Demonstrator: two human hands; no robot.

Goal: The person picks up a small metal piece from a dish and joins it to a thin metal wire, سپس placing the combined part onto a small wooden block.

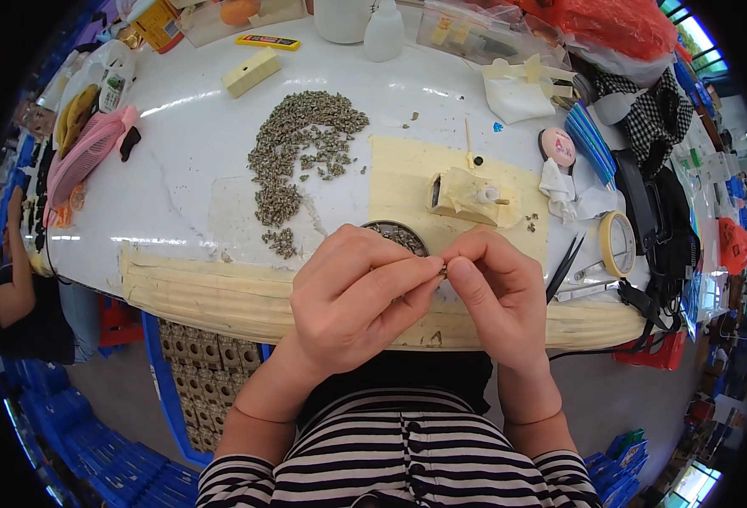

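Note:
My left hand (361, 292) and my right hand (502, 296) meet over the taped front edge of the table. Both are closed, thumbs and fingertips pinching a tiny dark metal part (444, 271) between them; its shape is mostly hidden. Just behind my fingers is a round dark-rimmed dish (401, 227) of small metal pieces, partly covered by my left hand. To the left and farther back spreads a heap of small grey-brown metal parts (276, 152). A tape-wrapped block (467, 199) with a white nozzle-like piece stands behind my right hand.
Black tweezers (565, 267) and a roll of masking tape (617, 244) lie right of my right hand. A cream block (251, 73) and white bottle (384, 32) stand at the back. Below the table edge, a blue crate (163, 381) holds metal blocks. Another person's arm (19, 254) shows far left.

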